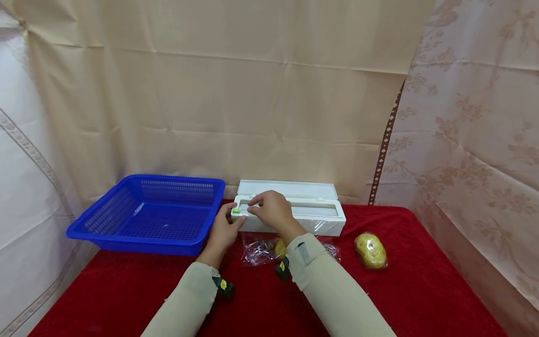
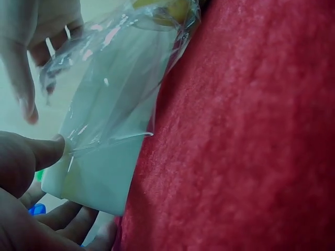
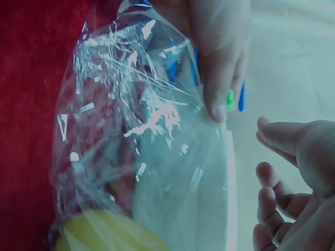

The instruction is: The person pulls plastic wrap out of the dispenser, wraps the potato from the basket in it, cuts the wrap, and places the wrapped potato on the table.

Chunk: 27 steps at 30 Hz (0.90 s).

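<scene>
A white cling film dispenser (image 1: 324, 227) lies lengthwise at the back of the table, its lid (image 1: 288, 188) raised behind it. At its left end my left hand (image 1: 221, 232) grips the box, thumb at the front upper edge and fingers round the end, near a green slider (image 1: 236, 211). Over the left part of the open top hovers my right hand (image 1: 273, 211), fingers loosely bent, nothing visible between them in the right wrist view. Clear film (image 3: 157, 112) hangs down the front and spreads onto the cloth. On it sits a yellow potato (image 1: 280, 249), partly hidden by the right forearm.
A blue plastic basket (image 1: 198, 243) stands on the left, close to the left hand. To the right lies another potato (image 1: 370, 251), wrapped in film. Red cloth (image 1: 421, 285) covers the table, and a beige curtain (image 1: 210, 103) hangs behind it.
</scene>
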Tool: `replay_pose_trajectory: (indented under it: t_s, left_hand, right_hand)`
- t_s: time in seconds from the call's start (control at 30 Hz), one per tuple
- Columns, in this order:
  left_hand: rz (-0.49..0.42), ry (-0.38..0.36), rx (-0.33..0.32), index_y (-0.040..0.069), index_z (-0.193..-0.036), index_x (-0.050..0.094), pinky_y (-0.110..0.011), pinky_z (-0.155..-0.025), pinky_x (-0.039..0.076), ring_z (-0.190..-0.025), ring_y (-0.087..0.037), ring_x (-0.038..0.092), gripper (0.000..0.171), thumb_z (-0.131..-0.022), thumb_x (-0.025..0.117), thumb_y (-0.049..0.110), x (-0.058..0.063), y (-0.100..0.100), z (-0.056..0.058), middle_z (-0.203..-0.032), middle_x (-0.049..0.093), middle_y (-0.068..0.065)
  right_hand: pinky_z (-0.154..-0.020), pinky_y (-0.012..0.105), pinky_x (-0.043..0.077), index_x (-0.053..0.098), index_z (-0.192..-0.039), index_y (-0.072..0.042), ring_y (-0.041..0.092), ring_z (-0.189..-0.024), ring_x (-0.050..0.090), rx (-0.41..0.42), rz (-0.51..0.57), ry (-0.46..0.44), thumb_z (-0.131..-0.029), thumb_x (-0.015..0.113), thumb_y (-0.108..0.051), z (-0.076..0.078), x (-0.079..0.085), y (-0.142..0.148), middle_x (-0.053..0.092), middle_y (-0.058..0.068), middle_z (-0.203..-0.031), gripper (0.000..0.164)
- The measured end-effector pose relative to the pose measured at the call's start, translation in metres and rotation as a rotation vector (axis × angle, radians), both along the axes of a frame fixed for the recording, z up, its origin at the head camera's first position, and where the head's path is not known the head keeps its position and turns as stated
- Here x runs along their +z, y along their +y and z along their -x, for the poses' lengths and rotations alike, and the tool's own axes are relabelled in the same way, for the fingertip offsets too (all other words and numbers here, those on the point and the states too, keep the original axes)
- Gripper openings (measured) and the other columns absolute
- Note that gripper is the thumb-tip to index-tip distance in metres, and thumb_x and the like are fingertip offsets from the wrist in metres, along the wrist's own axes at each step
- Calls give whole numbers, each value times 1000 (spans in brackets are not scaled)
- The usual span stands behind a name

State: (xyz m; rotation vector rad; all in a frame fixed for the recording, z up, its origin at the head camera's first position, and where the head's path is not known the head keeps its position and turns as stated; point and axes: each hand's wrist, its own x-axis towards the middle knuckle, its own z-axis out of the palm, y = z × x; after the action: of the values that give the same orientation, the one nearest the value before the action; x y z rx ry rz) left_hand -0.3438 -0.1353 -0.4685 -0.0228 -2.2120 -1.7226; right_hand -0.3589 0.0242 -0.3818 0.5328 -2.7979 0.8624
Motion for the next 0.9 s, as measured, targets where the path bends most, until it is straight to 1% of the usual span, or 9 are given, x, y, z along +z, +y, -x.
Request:
replay_pose_trajectory:
  t_s: [0.1,0.23,0.3,0.4,0.5,0.6,0.7,0.77,0.9]
  left_hand:
    - [-31,3,-13,-3,-142,49,-15,-74,48,-110,-35,66,52,-96,71,4,-2,1,0,-133,62,-30]
    - [-44,-2,-3,-1,-142,50,-17,-75,50,-112,-34,66,51,-96,71,5,-2,-2,0,-132,63,-29]
    - [-46,-15,0,1,-142,51,-20,-78,51,-115,-35,66,51,-96,71,6,-3,-3,0,-133,63,-27]
    - [-71,-21,-13,3,-142,51,-23,-81,52,-118,-35,65,51,-96,71,6,-4,-3,2,-134,62,-26]
    - [-106,-13,-27,4,-142,52,-21,-82,51,-119,-35,65,51,-95,72,7,-6,-3,2,-134,62,-25]
    - [-150,-8,-27,4,-141,54,-20,-82,50,-120,-35,64,50,-95,73,6,-9,-4,2,-135,62,-25]
    - [-185,-18,-27,5,-141,55,-18,-83,50,-122,-35,63,50,-94,73,6,-11,-5,3,-136,61,-24]
    - [-202,-23,-32,5,-142,55,-17,-84,50,-123,-36,62,51,-95,73,5,-12,-5,3,-138,61,-25]
    - [-235,-25,-40,3,-143,55,-14,-84,49,-124,-36,62,52,-94,72,2,-13,-7,5,-140,60,-27]
  right_hand:
    - [-74,38,51,84,-101,-29,14,-94,69,-6,-2,-6,-90,80,-34,4,-5,-8,79,-6,-101,13]
    - [-67,32,48,84,-101,-27,13,-86,66,8,41,-34,-88,81,-34,7,-10,-19,78,-5,-97,15]
    - [-68,32,47,84,-102,-27,14,-86,66,7,51,-44,-87,82,-34,8,-13,-23,78,-5,-96,17]
    - [-72,33,48,84,-102,-30,13,-87,67,-12,26,-18,-86,82,-37,9,-17,-26,78,-8,-94,17]
    - [-72,35,47,84,-101,-32,13,-84,66,-29,6,18,-86,83,-39,11,-22,-28,76,-8,-90,16]
    - [-73,36,46,84,-100,-33,12,-80,64,-35,1,42,-86,82,-40,13,-26,-30,73,-9,-86,15]
    - [-76,38,44,84,-98,-35,11,-80,63,-48,-20,65,-87,81,-42,15,-29,-33,73,-12,-84,13]
    - [-78,40,44,84,-95,-37,13,-82,63,-55,-42,85,-88,81,-42,15,-29,-34,73,-13,-85,10]
    - [-78,44,44,83,-91,-38,23,-89,66,-65,-102,126,-88,81,-42,14,-26,-35,75,-9,-91,6]
